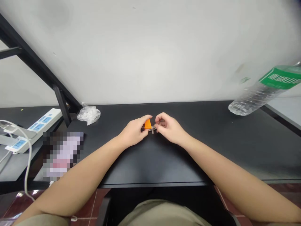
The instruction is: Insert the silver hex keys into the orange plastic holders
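My left hand (pixel 134 131) is closed round a small orange wedge-shaped piece (pixel 148 124), held between thumb and fingers just above the black tabletop. Beside it, a small thin metal piece (pixel 152 129) bridges the gap between the two hands, with a short bar pointing down toward me. My right hand (pixel 169 128) has its fingers curled, and its thumb and a fingertip pinch the right end of that metal piece. Whether the metal piece is joined to the orange one cannot be made out, as fingers cover part of both.
A clear plastic bottle with a green label (pixel 261 89) leans at the right. Crumpled clear plastic (pixel 88 114) lies at the back left, near a black metal frame (pixel 44 67). A white power strip (pixel 35 130) with cables and a blurred-out flat object (pixel 66 153) are further left.
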`<state>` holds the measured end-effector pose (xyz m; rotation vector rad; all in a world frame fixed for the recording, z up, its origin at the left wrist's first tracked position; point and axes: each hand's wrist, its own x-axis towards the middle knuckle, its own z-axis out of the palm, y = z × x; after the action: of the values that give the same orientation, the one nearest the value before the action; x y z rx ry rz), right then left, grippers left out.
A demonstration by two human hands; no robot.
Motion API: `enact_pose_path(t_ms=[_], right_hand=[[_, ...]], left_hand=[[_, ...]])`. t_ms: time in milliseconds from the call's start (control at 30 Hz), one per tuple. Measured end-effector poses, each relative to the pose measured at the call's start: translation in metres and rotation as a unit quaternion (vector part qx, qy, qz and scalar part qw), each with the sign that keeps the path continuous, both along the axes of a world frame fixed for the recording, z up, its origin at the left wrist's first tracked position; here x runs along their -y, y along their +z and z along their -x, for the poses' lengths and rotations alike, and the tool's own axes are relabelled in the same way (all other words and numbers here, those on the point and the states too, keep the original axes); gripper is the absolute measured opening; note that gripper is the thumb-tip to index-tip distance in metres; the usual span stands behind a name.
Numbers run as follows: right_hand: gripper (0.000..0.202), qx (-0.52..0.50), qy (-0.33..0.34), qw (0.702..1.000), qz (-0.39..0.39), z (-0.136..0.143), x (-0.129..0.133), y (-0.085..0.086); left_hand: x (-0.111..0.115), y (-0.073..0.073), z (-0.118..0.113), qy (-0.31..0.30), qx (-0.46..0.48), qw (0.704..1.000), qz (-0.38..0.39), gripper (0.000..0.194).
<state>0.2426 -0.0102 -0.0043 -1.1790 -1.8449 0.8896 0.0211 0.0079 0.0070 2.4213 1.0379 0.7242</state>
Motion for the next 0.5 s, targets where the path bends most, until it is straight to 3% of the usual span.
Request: enact_pose_path(t_ms=[67, 200, 367, 500], right_hand=[[0.005, 0.128, 0.005, 0.989, -0.072, -0.01, -0.003, 0.001], [0.011, 0.287, 0.055, 0.949, -0.116, -0.021, -0.005, 0.002], [0.007, 0.36, 0.04, 0.928, -0.094, -0.011, 0.003, 0.007], [0.012, 0.339, 0.036, 0.938, -0.058, -0.013, 0.007, 0.014]], left_hand=[[-0.003, -0.003, 0.002, 0.032, 0.017, 0.999, 0.005, 0.053], [-0.008, -0.006, 0.005, 0.084, 0.065, 0.994, 0.022, 0.058], [-0.01, -0.008, 0.004, 0.089, 0.099, 0.991, 0.034, 0.06], [-0.012, -0.01, 0.004, 0.089, 0.106, 0.99, 0.041, 0.058]])
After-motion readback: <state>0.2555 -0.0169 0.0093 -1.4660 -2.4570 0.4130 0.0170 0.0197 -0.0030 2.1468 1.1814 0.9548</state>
